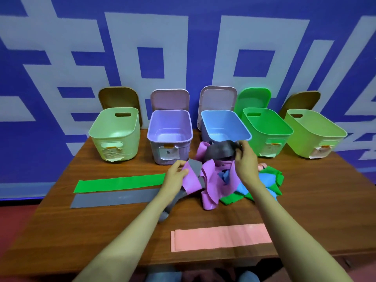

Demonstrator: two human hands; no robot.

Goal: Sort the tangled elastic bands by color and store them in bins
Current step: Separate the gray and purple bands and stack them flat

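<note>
Pinching purple band (191, 180) with left hand (176, 174), gripping grey band (220, 152) with right hand (245, 159); likely light, stretchy, clingy: pull at a free loop.

The left forearm (130, 231) and right forearm (284, 231) are bare, and blue trousers (162, 277) cover the knees.

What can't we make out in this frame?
Head view:
- Bin labels: too small, blurred.
- Tangle: lower bands buried; count unknown.
- Grey band: its run hidden by left hand and forearm.
- Peach scrap: mostly behind right hand.
</note>
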